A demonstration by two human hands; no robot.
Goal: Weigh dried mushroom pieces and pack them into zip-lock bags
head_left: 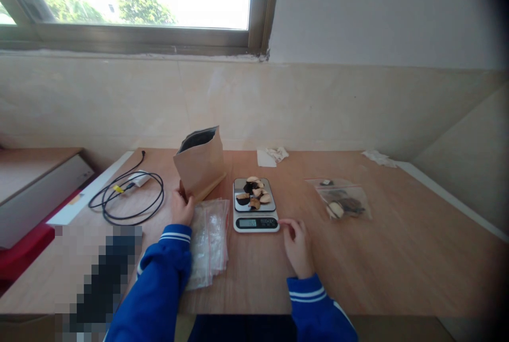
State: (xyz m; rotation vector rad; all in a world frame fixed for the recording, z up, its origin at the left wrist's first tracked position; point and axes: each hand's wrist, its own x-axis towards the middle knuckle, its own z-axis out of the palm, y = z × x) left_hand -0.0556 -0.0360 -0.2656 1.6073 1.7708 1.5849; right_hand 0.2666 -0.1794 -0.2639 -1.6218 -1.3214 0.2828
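My left hand grips the bottom corner of an open brown paper pouch that stands tilted on the wooden table. A small digital scale sits to its right, with several dark and pale pieces piled on its platform. My right hand rests on the table by the scale's front right corner, fingers loosely curled, one fingertip touching the scale's edge, and it holds nothing. A stack of clear zip bags lies between my arms. Both sleeves are blue with white stripes.
A filled clear bag lies right of the scale. A coiled black cable lies at the left. Crumpled paper scraps sit by the wall, more scraps at the far right. A lower red-and-grey surface adjoins the table's left side.
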